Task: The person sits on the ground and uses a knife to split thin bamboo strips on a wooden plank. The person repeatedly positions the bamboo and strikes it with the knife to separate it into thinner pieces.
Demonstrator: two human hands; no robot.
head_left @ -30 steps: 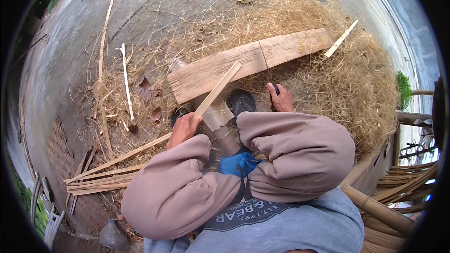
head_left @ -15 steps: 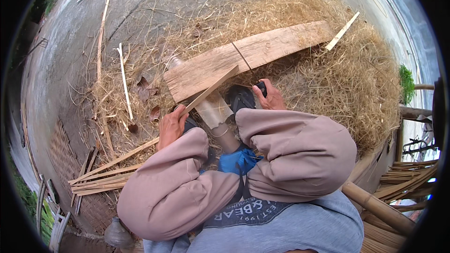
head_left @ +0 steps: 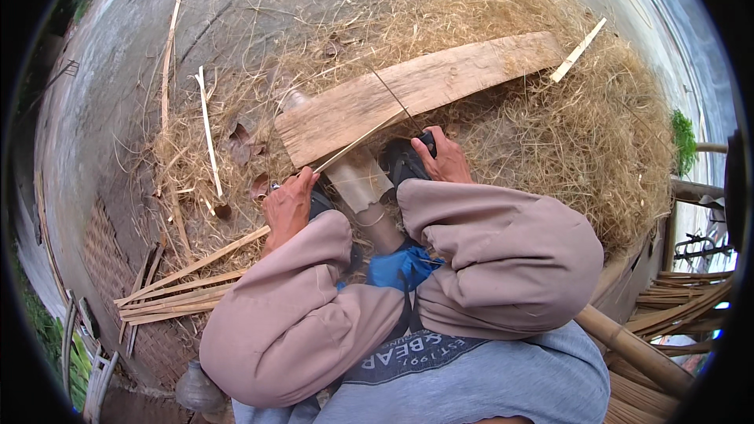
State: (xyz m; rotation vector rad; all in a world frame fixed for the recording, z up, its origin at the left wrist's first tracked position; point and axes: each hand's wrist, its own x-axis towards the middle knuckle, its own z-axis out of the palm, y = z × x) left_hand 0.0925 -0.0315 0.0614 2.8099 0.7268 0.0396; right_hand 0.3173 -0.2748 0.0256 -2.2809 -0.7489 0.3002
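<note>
My left hand point(head_left: 289, 200) is closed around a thin bamboo strip point(head_left: 353, 143), which slants up and to the right toward the near edge of a wooden plank point(head_left: 463, 71). The strip shows its narrow edge. In my right hand point(head_left: 446, 159) is the dark handle of a knife point(head_left: 394, 97). Its slim blade points up and left across the plank, and crosses the strip's far end near the plank's edge. Whether blade and strip touch I cannot tell. Under the plank's left part lies a pale tube-like support point(head_left: 357, 182), between my feet.
Curly shavings point(head_left: 581, 133) cover the ground around the plank. Several bamboo strips point(head_left: 184, 300) lie on a woven mat point(head_left: 110, 267) beside my left leg. A pale split piece point(head_left: 580, 50) rests on the shavings at the plank's right end. A bamboo pole point(head_left: 636, 349) is at lower right.
The strip has turned from its broad face to its narrow edge. My right hand and the knife have shifted slightly left and up.
</note>
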